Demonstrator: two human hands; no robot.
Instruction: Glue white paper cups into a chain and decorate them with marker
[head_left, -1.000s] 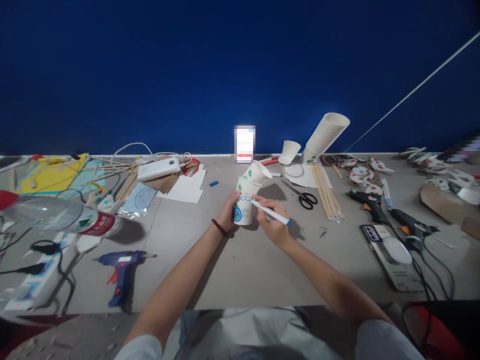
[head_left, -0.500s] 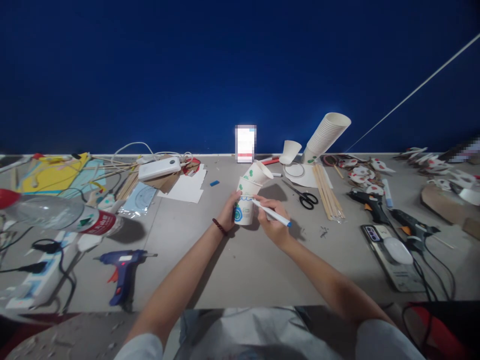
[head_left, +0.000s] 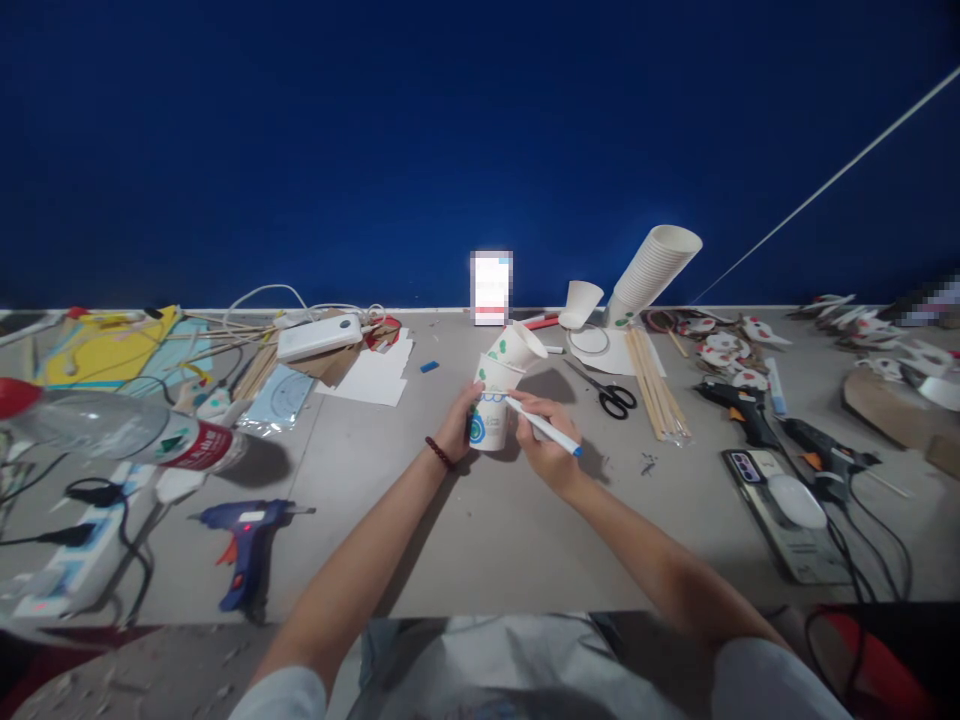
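My left hand (head_left: 456, 424) is closed around the left side of a white paper cup (head_left: 491, 415) with green and blue print. A blue wavy line runs across the cup's side. Pinched in my right hand (head_left: 549, 440) is a white marker (head_left: 551, 427) with a blue end, its tip at the right end of that line. Behind the held cup, another paper cup (head_left: 517, 345) leans to the right with its mouth tilted up; whether the two are joined is hidden. A small blue cap-like piece (head_left: 429, 367) lies to the left on the table.
Black scissors (head_left: 616, 402), wooden sticks (head_left: 654, 385) and a tall stack of paper cups (head_left: 656, 272) are to the right. Further right lie glue guns (head_left: 739, 408) and a phone (head_left: 784, 520). At left are a blue glue gun (head_left: 247, 545), a bottle (head_left: 127, 425) and a power strip (head_left: 94, 545).
The blue wavy line on the cup reaches slightly further right, with the marker tip at its end. Both hands have stayed almost in place.
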